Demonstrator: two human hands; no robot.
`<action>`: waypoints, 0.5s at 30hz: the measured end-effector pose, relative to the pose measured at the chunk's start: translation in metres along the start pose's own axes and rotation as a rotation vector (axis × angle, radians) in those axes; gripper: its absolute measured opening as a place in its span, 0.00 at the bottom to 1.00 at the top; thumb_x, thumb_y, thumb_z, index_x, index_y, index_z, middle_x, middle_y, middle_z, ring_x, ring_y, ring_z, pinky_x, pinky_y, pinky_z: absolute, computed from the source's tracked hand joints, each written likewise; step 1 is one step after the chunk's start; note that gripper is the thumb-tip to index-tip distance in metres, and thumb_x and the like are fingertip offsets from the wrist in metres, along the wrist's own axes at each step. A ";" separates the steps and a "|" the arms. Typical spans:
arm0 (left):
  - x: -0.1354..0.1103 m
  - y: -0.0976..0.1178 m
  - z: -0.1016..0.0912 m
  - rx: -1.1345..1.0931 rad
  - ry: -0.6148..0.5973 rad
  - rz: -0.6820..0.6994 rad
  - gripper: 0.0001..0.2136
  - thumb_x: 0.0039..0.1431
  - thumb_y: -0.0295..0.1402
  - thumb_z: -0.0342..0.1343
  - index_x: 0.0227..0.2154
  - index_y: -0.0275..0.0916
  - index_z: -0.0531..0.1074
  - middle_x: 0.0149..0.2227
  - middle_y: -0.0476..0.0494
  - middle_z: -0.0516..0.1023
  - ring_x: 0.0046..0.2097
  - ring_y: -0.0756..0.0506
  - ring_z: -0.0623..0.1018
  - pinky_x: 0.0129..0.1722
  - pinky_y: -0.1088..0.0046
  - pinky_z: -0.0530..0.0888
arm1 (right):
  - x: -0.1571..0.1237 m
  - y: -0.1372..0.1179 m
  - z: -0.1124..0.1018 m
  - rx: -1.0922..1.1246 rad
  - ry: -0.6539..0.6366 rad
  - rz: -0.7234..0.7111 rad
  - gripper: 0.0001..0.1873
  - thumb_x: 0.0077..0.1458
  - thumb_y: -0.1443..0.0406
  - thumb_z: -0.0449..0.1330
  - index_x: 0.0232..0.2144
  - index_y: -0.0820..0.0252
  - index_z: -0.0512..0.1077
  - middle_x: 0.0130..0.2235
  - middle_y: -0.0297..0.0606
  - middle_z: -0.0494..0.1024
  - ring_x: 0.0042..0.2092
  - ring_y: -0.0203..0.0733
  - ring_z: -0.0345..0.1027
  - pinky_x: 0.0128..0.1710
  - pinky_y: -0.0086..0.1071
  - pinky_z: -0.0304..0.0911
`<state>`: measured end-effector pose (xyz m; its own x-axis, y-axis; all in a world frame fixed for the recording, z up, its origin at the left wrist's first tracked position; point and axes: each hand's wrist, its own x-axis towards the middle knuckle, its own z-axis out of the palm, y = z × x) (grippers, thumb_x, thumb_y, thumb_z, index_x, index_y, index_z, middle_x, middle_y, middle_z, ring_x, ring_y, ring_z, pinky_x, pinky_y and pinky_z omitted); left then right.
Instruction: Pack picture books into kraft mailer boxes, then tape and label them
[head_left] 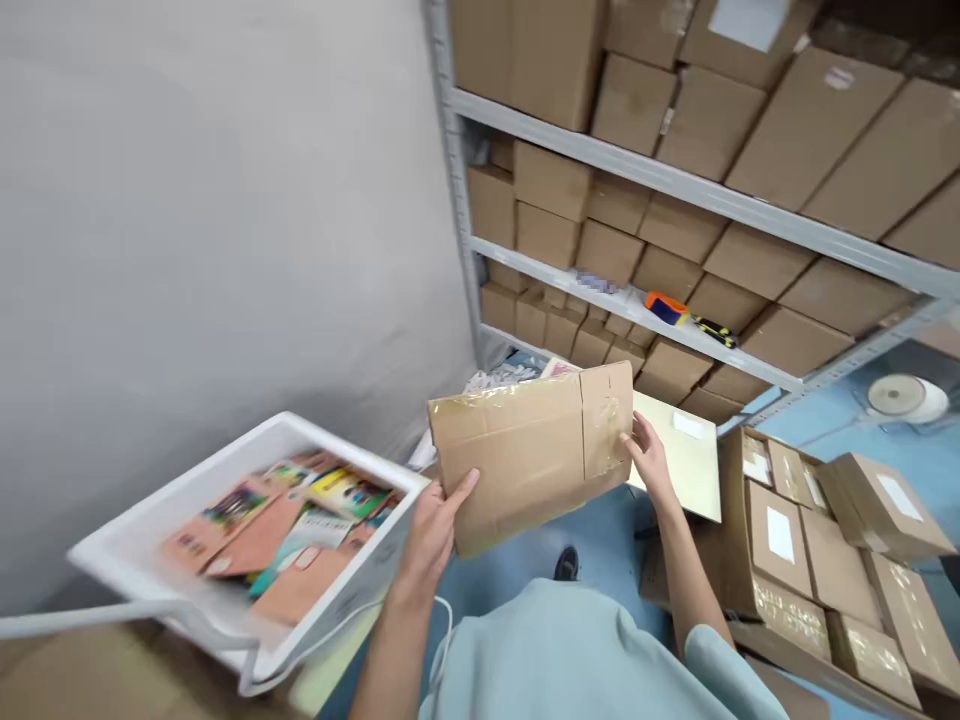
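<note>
A flat brown cardboard box with clear tape along its upper edge is being held up in front of the body by both hands, its right end being tilted slightly higher than its left. Its lower left part is being gripped by the left hand, the thumb being pressed on the near face and the other fingers being hidden behind. The right end is being held by the right hand, partly curled, with its thumb being laid on the taped flap. Beyond the left hand, a pile of pink and multicoloured paper packets is being contained by a white rectangular plastic tub. Behind the right hand, a pale cream flat panel is being partly covered. Farther right, closely packed brown boxes are being held in a large open cardboard carton. Ahead, rows of brown cartons are being supported by a light grey metal shelving unit, on whose middle shelf an orange and dark-blue tool is being kept beside a yellow and black tool
</note>
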<state>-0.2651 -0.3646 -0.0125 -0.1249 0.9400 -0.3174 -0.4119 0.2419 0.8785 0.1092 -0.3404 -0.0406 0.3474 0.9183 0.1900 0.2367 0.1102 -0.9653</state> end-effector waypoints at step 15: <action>0.199 -0.108 0.241 0.734 -0.176 0.330 0.28 0.59 0.53 0.65 0.54 0.41 0.72 0.59 0.31 0.81 0.62 0.33 0.81 0.69 0.49 0.74 | 0.084 0.124 -0.142 -0.031 0.324 0.230 0.20 0.57 0.54 0.64 0.49 0.56 0.73 0.48 0.46 0.86 0.51 0.53 0.81 0.57 0.46 0.75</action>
<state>-0.0276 -0.1458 -0.0841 0.0317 0.9995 0.0047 0.3235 -0.0147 0.9461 0.2964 -0.3039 -0.1189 0.6620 0.7493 0.0207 0.1450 -0.1009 -0.9843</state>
